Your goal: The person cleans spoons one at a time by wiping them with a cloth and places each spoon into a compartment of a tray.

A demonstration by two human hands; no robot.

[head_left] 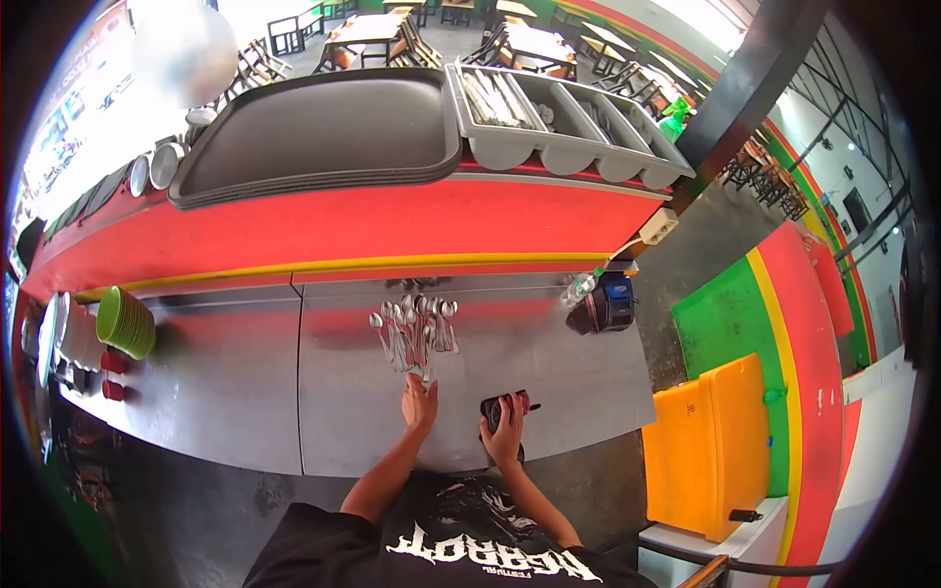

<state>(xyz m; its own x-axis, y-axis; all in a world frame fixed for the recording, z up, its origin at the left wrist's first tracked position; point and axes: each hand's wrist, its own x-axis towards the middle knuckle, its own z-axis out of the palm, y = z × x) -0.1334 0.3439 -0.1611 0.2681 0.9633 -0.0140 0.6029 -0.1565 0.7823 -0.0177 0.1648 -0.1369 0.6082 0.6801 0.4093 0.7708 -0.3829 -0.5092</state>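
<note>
A loose pile of metal spoons (417, 328) lies on the grey metal table (363, 421), bowls mostly toward the red counter. My left hand (420, 400) is at the near end of the pile, its fingertips touching the handle ends; whether it grips one is too small to tell. To the right, my right hand (504, 427) rests with its fingers over a small dark object (490, 408) with a reddish part at its right, lying on the table.
Green bowls (125, 321) and red cups (113, 390) stand at the left. A clear bottle (580, 288) and a blue-black pouch (614, 301) sit back right. Dark trays (323, 127) and a grey cutlery bin (564, 118) top the red counter (392, 220). An orange box (711, 446) is at right.
</note>
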